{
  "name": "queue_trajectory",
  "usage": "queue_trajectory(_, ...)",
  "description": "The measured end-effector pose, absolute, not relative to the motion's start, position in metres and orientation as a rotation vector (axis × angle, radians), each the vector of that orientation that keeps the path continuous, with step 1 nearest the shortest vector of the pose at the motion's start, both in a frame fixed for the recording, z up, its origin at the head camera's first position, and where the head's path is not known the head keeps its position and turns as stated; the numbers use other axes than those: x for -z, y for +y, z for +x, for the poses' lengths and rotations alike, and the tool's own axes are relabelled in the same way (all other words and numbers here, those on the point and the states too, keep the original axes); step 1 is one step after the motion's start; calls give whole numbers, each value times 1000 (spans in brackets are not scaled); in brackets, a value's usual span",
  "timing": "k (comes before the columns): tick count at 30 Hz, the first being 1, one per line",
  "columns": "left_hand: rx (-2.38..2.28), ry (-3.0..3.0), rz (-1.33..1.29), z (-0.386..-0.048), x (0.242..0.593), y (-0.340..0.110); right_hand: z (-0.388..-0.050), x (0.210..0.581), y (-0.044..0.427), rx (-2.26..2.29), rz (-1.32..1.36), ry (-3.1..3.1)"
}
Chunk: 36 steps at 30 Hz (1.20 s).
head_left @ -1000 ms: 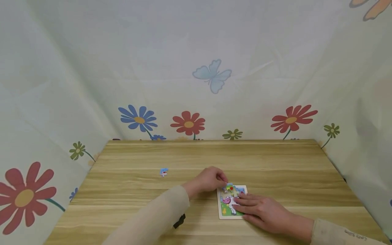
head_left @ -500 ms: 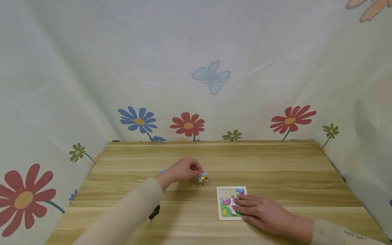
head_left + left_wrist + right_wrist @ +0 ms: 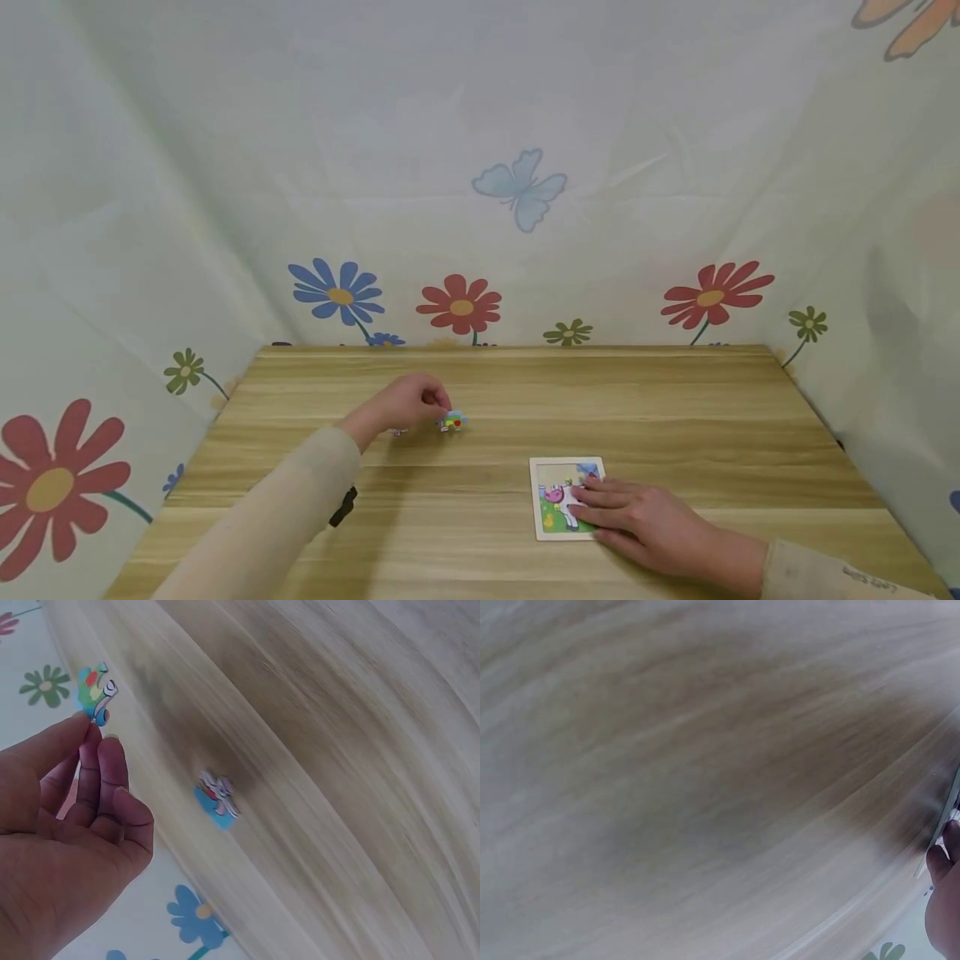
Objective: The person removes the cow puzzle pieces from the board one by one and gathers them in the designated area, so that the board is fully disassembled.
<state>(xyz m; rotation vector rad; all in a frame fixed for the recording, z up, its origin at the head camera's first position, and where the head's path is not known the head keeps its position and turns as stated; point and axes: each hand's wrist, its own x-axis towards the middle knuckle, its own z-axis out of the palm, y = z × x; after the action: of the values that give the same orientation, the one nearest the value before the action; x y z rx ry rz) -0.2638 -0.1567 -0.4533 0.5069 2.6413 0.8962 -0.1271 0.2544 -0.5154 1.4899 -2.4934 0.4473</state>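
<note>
Between thumb and fingertips my left hand [image 3: 408, 400] pinches a puzzle piece [image 3: 453, 421], green and blue with a red spot, held above the table. The left wrist view shows this piece [image 3: 94, 694] at the fingertips. A second puzzle piece [image 3: 217, 799], blue and white with a bit of red, lies on the table below that hand; in the head view the hand mostly covers it. My right hand [image 3: 648, 517] rests with straight fingers on the right side of a white-framed puzzle board [image 3: 536, 500]. A cow picture shows on the board, with a bare beige area near its top.
The wooden table [image 3: 675, 425] reaches back to a pale cloth [image 3: 637, 125] printed with flowers and a butterfly, which also hangs along both sides. A dark strap part [image 3: 343, 506] shows beneath the left sleeve.
My left hand has carried the pinched puzzle piece from the board's top left corner, up and leftward, to near the loose piece. The right hand has stayed on the board.
</note>
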Motion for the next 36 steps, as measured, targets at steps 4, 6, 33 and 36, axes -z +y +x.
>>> queue_trajectory(4,-853,2655,494,-267,459,-165,-127,514,254,-454,1488,-2504)
queue_trajectory(6,-841,2660,496,-268,461,-168,-127,514,254,-456,1486,-2516)
queue_trajectory(33,-689,2784,711,-270,476,-179,-128,517,254,-435,1481,-2516)
queue_trajectory(36,-643,2784,761,-268,476,-179,-129,517,254,-441,1478,-2514)
